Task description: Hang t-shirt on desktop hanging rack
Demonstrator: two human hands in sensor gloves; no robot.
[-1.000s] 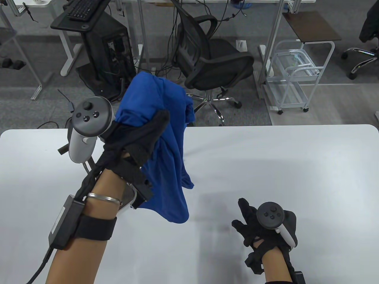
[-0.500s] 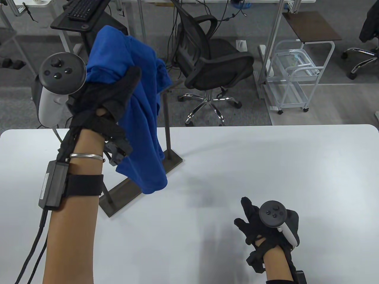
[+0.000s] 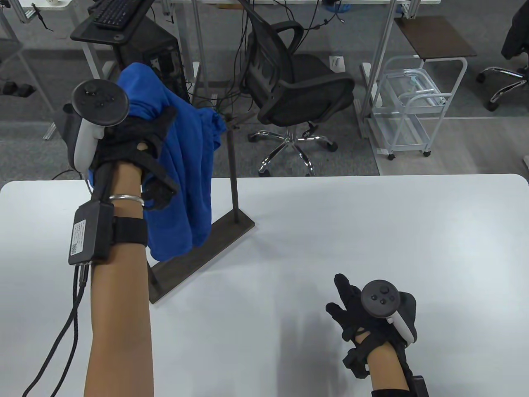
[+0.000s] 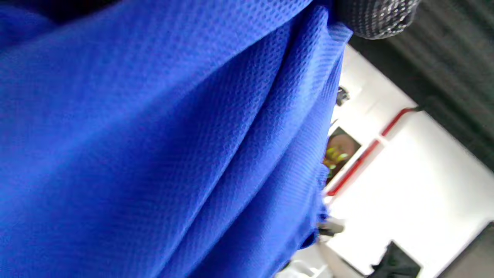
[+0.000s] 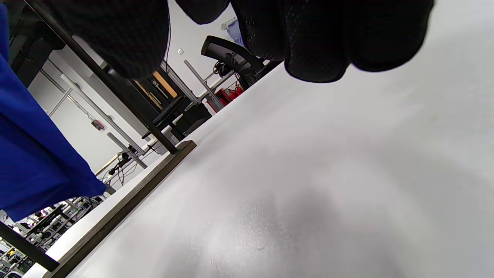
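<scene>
My left hand [image 3: 132, 136] is raised above the far left part of the table [image 3: 372, 231], gripping a bunched blue shirt [image 3: 182, 165]. The cloth spills over the top of my fist and hangs down in long folds on its right side, its lowest edge dangling over the rack [image 3: 198, 252] base. I can see the rack's dark flat base lying at an angle on the table, with one thin upright post [image 3: 232, 173] rising from its far end; the shirt hangs just left of that post, and I cannot tell whether any of it rests on the top bar, since the cloth and my hand cover that part. From the left wrist, blue fabric [image 4: 154, 146] fills nearly everything, with one gloved fingertip [image 4: 376, 17] at the top edge. My right hand [image 3: 372, 314] lies low near the table's front right, well apart from the rack, fingers spread loosely and holding nothing. From the right wrist I see its dark fingers [image 5: 316, 42] hanging above the bare white tabletop [image 5: 347, 173], the rack base [image 5: 127, 204] and the shirt's hem [image 5: 34, 170] off to the left
</scene>
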